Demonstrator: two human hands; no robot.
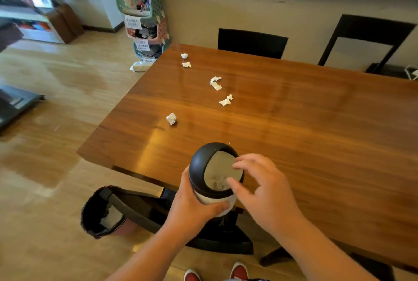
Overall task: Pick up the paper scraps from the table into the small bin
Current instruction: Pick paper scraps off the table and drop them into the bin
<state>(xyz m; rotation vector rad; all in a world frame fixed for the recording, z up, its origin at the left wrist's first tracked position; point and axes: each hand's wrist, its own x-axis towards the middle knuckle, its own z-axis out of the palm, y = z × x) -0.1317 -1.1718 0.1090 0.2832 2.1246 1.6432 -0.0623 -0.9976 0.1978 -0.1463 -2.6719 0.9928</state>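
Note:
My left hand (194,208) grips the white body of the small bin (204,167), which has a black domed top and a grey swing lid, held above the near table edge. My right hand (262,188) is over the lid, fingers spread, thumb and fingertips touching the lid's right side; nothing shows in it. Several crumpled white paper scraps lie on the wooden table (294,122): a ball (171,118) nearest, a scrap (225,100) in the middle, another scrap (216,82) further back, and two small ones (186,60) near the far left corner.
A large floor bin with a black liner (101,213) stands left of the table base. Two black chairs (251,42) are at the table's far side. Stacked plastic baskets (144,23) and a white tissue pack (140,67) sit on the floor beyond the far left corner.

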